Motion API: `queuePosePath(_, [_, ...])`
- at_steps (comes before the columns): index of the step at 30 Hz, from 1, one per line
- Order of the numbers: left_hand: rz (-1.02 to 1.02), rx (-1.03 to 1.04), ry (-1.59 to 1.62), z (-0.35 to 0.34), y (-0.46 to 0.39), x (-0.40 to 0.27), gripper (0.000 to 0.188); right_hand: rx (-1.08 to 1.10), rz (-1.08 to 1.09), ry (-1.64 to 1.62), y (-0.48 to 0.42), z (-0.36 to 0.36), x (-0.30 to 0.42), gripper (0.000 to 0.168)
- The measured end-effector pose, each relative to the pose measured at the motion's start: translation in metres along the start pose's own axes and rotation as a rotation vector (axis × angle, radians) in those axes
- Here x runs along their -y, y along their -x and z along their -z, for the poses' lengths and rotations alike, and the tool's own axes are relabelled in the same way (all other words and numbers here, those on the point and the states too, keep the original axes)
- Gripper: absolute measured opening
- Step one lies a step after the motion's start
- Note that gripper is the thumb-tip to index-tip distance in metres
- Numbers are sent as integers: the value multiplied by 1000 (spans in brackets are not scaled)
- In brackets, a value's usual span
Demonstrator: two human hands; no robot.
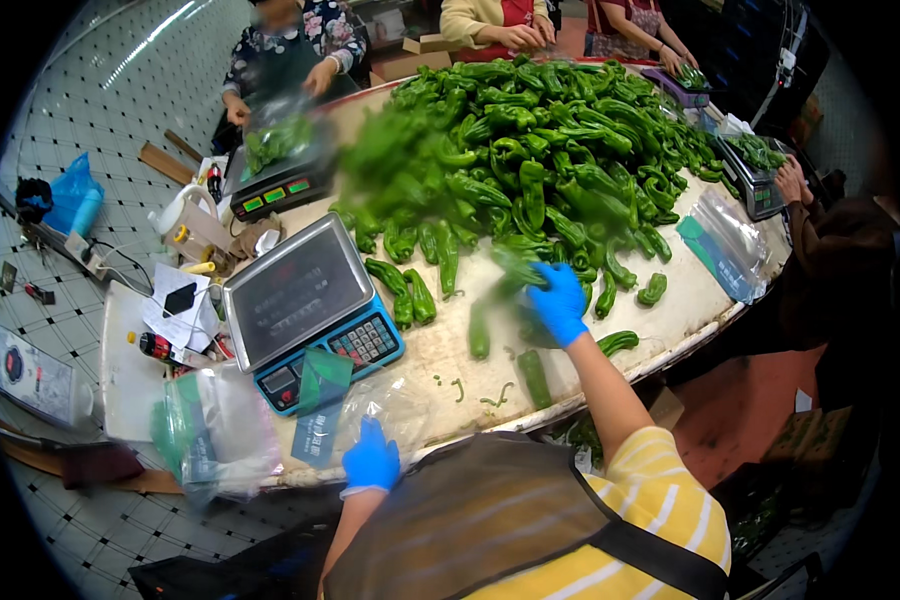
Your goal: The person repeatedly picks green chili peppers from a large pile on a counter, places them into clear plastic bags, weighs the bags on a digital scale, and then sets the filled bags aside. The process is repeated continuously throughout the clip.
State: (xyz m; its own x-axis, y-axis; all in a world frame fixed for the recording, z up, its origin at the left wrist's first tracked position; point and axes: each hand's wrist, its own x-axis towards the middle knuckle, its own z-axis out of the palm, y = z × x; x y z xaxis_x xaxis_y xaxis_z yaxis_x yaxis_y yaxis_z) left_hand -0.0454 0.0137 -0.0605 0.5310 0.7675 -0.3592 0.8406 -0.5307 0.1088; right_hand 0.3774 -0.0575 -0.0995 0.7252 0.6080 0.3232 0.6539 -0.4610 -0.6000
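Observation:
My left hand point(372, 459), in a blue glove, pinches the edge of a clear plastic bag point(390, 405) with a green and blue print, at the table's near edge. Out over the table my right hand point(559, 300), gloved alike, holds green peppers point(516, 270) that are blurred. Beyond it rises a large heap of green peppers point(525, 142). Single peppers point(534, 379) lie on the pale tabletop near my right hand. The blue digital scale point(300, 292) stands left of the heap, its metal plate bare, and the bag lies partly against its near side.
A stack of plastic bags point(210, 427) hangs over the left table edge. Left are a jug point(187, 221), a phone point(180, 298) and a cola bottle point(154, 345). Co-workers stand around the far side with scales point(281, 191); another is at the right beside more bags point(727, 244).

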Motion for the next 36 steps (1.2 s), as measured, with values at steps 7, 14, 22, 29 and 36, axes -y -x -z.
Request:
queuePosePath(7, [7,18,-16,1,-1,-6,64,155,-198,204,25,40,-43,85])
queuePosePath(14, [-95,-90,-16,-4,-8,-6,61,153,-286,234,-17,32,-40,104])
queuePosePath(22, [-69,-75,-10,-11,-6,-10,61,84,-305,114,-3,-2,-22,122])
queuePosePath(29, [-13,-44,-12,-18,2,-6,63,374,-366,123,-32,14,-7,133])
queuePosePath(36, [14,-113,10,1,10,-10,60,109,-382,-836,-7,9,-84,101])
